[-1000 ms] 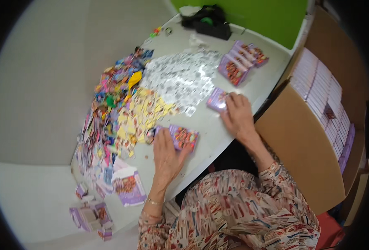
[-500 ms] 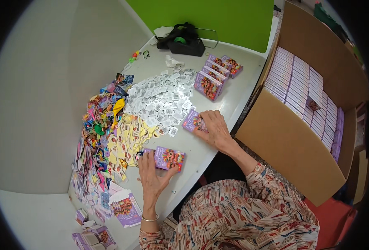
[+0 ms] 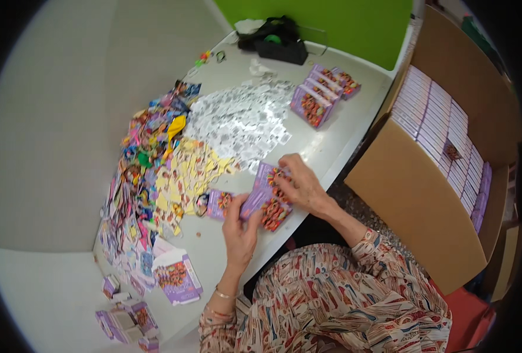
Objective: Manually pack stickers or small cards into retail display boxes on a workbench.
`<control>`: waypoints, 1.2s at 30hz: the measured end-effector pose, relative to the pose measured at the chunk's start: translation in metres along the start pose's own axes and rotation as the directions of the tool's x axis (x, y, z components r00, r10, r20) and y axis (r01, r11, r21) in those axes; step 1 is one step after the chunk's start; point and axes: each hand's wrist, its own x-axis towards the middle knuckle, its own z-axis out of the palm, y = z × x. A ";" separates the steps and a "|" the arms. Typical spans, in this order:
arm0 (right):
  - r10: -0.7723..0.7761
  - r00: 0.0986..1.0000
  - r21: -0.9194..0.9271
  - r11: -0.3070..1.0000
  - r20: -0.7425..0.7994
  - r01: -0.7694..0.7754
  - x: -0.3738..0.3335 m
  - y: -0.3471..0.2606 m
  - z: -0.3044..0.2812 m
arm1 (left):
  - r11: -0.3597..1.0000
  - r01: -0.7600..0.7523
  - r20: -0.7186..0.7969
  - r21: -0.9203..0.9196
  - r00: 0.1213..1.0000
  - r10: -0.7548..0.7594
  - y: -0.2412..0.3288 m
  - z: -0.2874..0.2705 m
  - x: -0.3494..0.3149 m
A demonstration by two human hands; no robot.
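Head view: a person seated at a pale counter (image 3: 337,141), both forearms entering from the near edge.
Left hand (image 3: 240,226): closed around the near edge of a small purple box (image 3: 265,207) with a colourful printed face, held just above the near counter edge.
Right hand (image 3: 301,183): fingers curled over a second purple box (image 3: 268,175), which lies just far of the first; the 2 boxes touch or overlap.
Third box: another small purple box (image 3: 218,203) lies flat on the counter just left of the left hand.
Yellow pieces (image 3: 184,173): a loose heap of small yellow and white bits, left of the hands.
White slips (image 3: 243,117): a wide spread of small printed white slips, far of the hands.
Coloured heap (image 3: 149,135): mixed bright items, among them a yellow balloon (image 3: 176,126), along the left side of the counter.
Box row (image 3: 322,94): several purple boxes standing side by side at the far right of the counter.
Carton (image 3: 426,194): a large open brown carton right of the counter, filled with rows of purple and white boxes.
Flattened boxes (image 3: 175,275): unfolded purple boxes at the near left of the counter.
Black object (image 3: 275,44): a dark item at the far counter edge, before a green wall (image 3: 331,23).
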 end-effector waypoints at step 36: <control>-0.101 0.990 -0.135 0.984 0.098 0.114 -0.005 -0.024 -0.014 | 0.834 -0.358 0.052 0.419 0.927 0.372 -0.016 0.023 0.017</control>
